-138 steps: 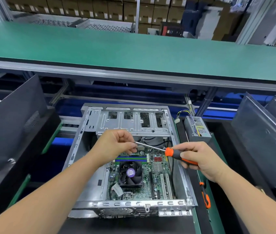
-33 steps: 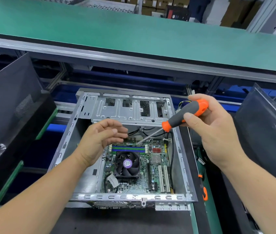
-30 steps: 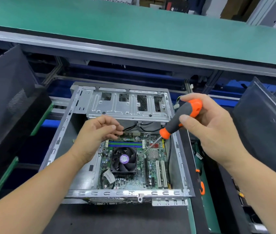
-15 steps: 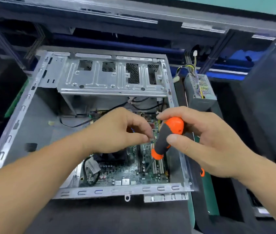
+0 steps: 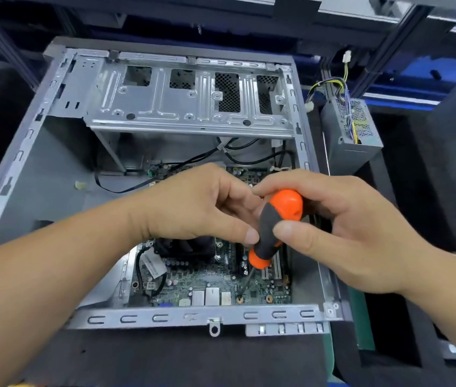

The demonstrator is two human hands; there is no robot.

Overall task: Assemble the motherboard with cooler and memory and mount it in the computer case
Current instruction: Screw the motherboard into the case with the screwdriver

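Open computer case (image 5: 34,152) contains the motherboard (image 5: 210,286); both hands, right hand (image 5: 341,236) and left hand (image 5: 193,208), pinch an orange screwdriver (image 5: 274,227).

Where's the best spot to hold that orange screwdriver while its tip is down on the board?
By the fat grey-and-orange handle of the screwdriver, from above and its right side: it stands nearly upright, tip on the motherboard, and only the handle is thick enough to turn. The right hand grips it so.
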